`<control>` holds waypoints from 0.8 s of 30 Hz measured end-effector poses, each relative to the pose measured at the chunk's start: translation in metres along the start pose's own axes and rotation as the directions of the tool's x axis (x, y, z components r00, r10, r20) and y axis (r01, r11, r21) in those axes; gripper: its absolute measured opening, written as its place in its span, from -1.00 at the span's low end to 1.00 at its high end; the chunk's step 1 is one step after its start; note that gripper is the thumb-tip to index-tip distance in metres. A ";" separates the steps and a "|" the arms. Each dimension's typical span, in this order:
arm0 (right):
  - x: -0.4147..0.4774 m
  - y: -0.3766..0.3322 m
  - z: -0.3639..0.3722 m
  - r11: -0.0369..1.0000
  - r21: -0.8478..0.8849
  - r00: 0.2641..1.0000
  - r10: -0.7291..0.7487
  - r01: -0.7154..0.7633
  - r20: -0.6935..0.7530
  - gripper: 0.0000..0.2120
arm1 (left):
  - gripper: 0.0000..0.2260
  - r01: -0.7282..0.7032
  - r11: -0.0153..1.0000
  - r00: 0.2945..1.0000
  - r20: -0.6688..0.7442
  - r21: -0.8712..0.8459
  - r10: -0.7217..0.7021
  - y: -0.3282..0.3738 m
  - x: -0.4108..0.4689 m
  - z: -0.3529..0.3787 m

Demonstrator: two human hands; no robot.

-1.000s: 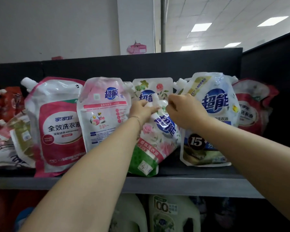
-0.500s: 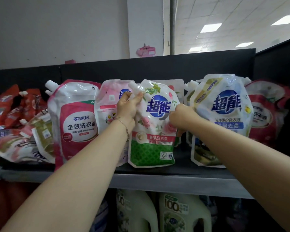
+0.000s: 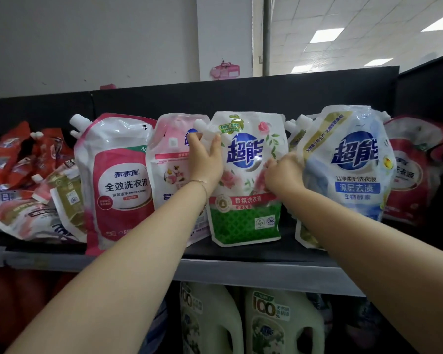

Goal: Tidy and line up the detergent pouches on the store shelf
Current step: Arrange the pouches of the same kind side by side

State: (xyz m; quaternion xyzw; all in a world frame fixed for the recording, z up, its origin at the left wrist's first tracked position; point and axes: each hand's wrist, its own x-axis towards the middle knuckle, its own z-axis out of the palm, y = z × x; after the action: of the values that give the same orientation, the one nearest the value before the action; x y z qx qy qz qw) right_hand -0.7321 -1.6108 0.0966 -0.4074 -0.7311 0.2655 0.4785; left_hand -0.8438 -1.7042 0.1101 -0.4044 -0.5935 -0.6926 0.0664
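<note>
We are steadying white-and-green rose-printed detergent pouch, now standing upright, long axis vertical, printed face toward camera, spout cap at upper left; a second ago it was leaning. Left hand is gripping its upper-left edge, fingers curled round cap. Right hand is pressing its right edge, fingers bent, pinching pouch side. Pouch is sitting mid-shelf on dark metal store shelf, between pale pink pouch and blue-and-white pouch. Grey wall, tiled ceiling behind.
</note>
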 end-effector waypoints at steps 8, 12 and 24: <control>-0.044 0.001 -0.005 0.842 -0.226 0.871 -0.475 0.491 0.124 -0.63 | -0.55 -0.242 0.837 0.913 -0.176 0.491 0.368 -0.002 -0.012 0.001; -0.049 -0.001 -0.008 0.696 -0.325 0.765 -0.617 0.640 0.184 -0.85 | -0.75 -0.384 0.704 0.876 -0.004 0.598 0.482 -0.001 -0.025 -0.011; -0.057 -0.031 0.015 0.454 -0.344 0.558 -0.762 0.822 0.327 -0.87 | -0.87 -0.397 0.415 0.916 0.323 0.819 0.239 -0.012 -0.058 -0.085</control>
State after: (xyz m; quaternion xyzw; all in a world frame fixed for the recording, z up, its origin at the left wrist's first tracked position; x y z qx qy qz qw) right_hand -0.7442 -1.6756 0.0871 -0.1025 -0.9043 -0.1448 0.3882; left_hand -0.8534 -1.7974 0.0663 -0.4719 -0.7762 -0.2354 0.3456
